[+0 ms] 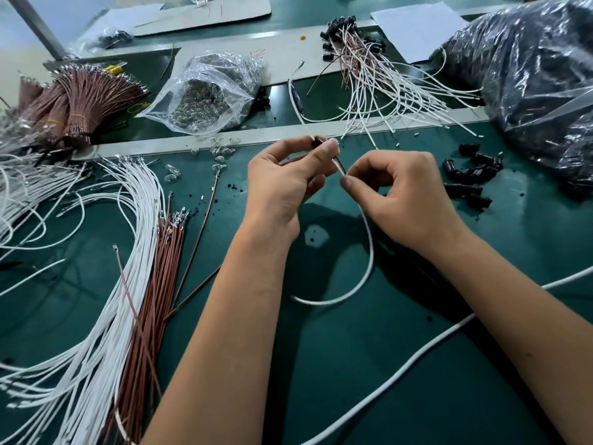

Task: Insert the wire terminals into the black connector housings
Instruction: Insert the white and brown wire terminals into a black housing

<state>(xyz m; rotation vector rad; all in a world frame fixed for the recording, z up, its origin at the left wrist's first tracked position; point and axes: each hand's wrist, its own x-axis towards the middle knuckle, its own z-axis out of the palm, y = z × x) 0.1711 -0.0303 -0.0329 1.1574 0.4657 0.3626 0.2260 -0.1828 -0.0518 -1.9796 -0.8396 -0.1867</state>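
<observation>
Black connector housing (pixel 317 143) is pinched between thumb and fingertips of the left hand (pixel 282 184), raised above the green counter (pixel 401 364). A white wire (pixel 369 248) and a brown wire (pixel 342 167) run toward the housing's near end; the right hand (pixel 401 194) pinches them just below the housing. Both grips are pressed together on their items. Whether the terminals are seated cannot be told.

Judgement: insertion is under way. Hold the housing steady, keep the pinch close to the terminal so the wire does not buckle, and push straight along the cavity.

Spare black housings (pixel 471 175) lie right of the held housing; loose white wires (pixel 128 220) and brown wires (pixel 160 284) lie left; finished assemblies (pixel 369 65) lie beyond.
</observation>
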